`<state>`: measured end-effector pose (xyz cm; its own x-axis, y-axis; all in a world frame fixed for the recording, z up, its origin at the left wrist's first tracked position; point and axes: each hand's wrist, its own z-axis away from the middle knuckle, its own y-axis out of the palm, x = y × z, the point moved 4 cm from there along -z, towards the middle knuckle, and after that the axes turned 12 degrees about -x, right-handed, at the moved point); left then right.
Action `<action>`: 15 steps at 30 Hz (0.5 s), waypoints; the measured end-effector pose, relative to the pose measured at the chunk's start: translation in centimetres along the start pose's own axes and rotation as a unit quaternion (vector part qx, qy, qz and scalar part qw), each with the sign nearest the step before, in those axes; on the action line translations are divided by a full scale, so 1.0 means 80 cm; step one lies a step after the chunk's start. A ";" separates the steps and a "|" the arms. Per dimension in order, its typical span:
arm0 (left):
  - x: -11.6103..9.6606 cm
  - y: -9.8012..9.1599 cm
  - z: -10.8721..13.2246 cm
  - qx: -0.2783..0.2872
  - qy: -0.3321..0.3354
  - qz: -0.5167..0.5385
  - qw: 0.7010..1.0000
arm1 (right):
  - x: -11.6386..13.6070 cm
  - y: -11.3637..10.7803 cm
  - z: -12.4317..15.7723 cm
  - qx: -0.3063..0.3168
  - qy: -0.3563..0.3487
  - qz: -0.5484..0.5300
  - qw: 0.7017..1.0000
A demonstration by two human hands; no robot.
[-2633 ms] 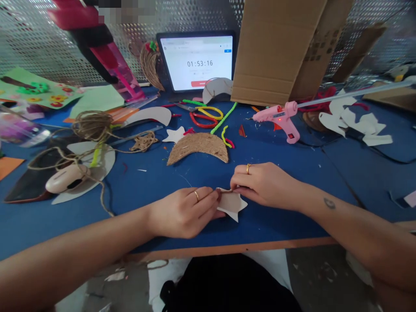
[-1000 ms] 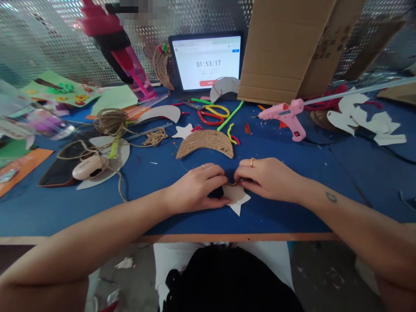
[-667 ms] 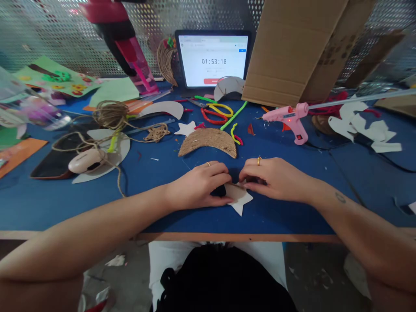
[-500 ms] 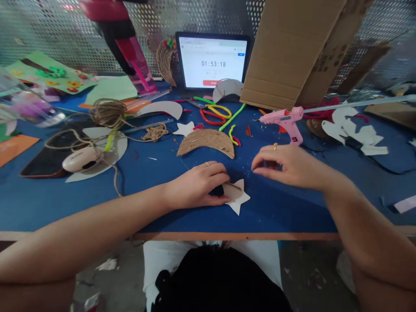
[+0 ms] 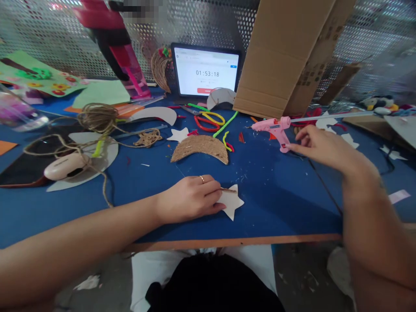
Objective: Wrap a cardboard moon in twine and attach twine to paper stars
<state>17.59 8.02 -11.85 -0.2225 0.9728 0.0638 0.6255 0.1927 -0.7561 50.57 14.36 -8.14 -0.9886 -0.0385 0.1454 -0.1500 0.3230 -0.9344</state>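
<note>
My left hand (image 5: 191, 198) rests near the table's front edge, its fingers closed on a white paper star (image 5: 232, 203). A short piece of brown twine (image 5: 230, 190) lies across the star's upper part and runs under my fingers. My right hand (image 5: 320, 145) hovers beside the handle of a pink glue gun (image 5: 274, 130), thumb and fingers apart with nothing between them. Beyond the star lies a twine-covered crescent (image 5: 200, 146). A second white star (image 5: 178, 134) and a small twine star (image 5: 147, 138) sit farther back.
Scissors (image 5: 208, 122) and pipe cleaners lie behind the crescent. Left are a twine ball (image 5: 98, 117), a computer mouse (image 5: 66, 166) and a pink bottle (image 5: 125, 60). A tablet (image 5: 206, 69) and cardboard (image 5: 281, 56) stand at the back.
My right hand has moved right, from near the star to the glue gun's handle, and its fingers have spread. My left hand stays on the star. The view has shifted slightly.
</note>
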 end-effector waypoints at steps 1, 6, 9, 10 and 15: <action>-0.002 -0.001 0.001 -0.008 0.007 -0.004 1.000 | 0.002 0.006 -0.007 -0.024 -0.003 -0.010 1.000; -0.010 -0.005 0.002 -0.038 0.041 -0.033 0.998 | 0.013 0.051 -0.030 -0.009 0.021 -0.141 0.990; -0.013 -0.008 -0.001 -0.047 0.063 -0.042 0.996 | 0.019 0.066 -0.031 0.023 0.085 -0.205 0.975; -0.014 -0.009 -0.002 -0.048 0.071 -0.044 0.995 | 0.022 0.067 -0.030 0.029 0.101 -0.218 0.970; -0.017 -0.010 -0.006 -0.040 0.090 -0.055 0.994 | 0.037 0.042 -0.023 -0.002 0.109 -0.303 0.947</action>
<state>17.73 6.59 -11.02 -0.1606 0.9509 0.2645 0.6643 0.3023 -0.6836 47.15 17.08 -10.24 -0.6948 -0.0223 0.7189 -0.6888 0.3083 -0.6561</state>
